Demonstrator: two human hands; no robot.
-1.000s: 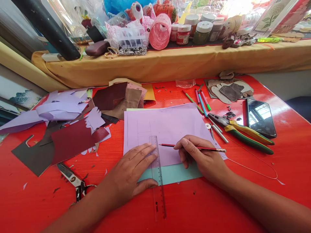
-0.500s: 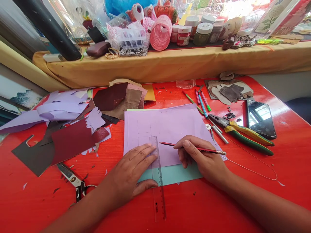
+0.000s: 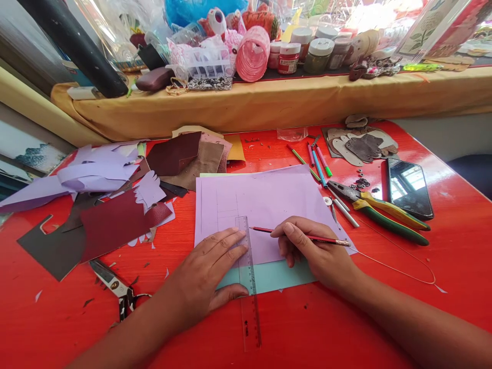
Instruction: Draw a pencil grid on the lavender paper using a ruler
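A clear plastic ruler (image 3: 251, 287) lies nearly upright in view across a purple paper sheet (image 3: 277, 205), a teal sheet (image 3: 284, 277) beneath it, and the table. My left hand (image 3: 209, 271) rests flat on the ruler, fingers stretched out and thumb near its lower part. Between the thumb and fingers of my right hand (image 3: 307, 246) is a red and black pencil (image 3: 265, 230). Its point is beside the ruler's right edge near the top; whether it touches the paper I cannot tell. Thin pencil lines form a frame on the purple sheet, above the ruler.
Scissors (image 3: 115, 284) and leather pieces (image 3: 119, 225) lie left, with purple paper scraps (image 3: 96, 169) behind. Pliers (image 3: 380, 212), a phone (image 3: 409, 187), felt-tip pens (image 3: 319, 164) and a loop of thread (image 3: 403, 279) lie right. Paint jars (image 3: 289, 58) line the back ledge.
My right hand and the pencil have shifted slightly left and down, the point a little nearer the ruler. My left hand and the ruler stay put on the paper.
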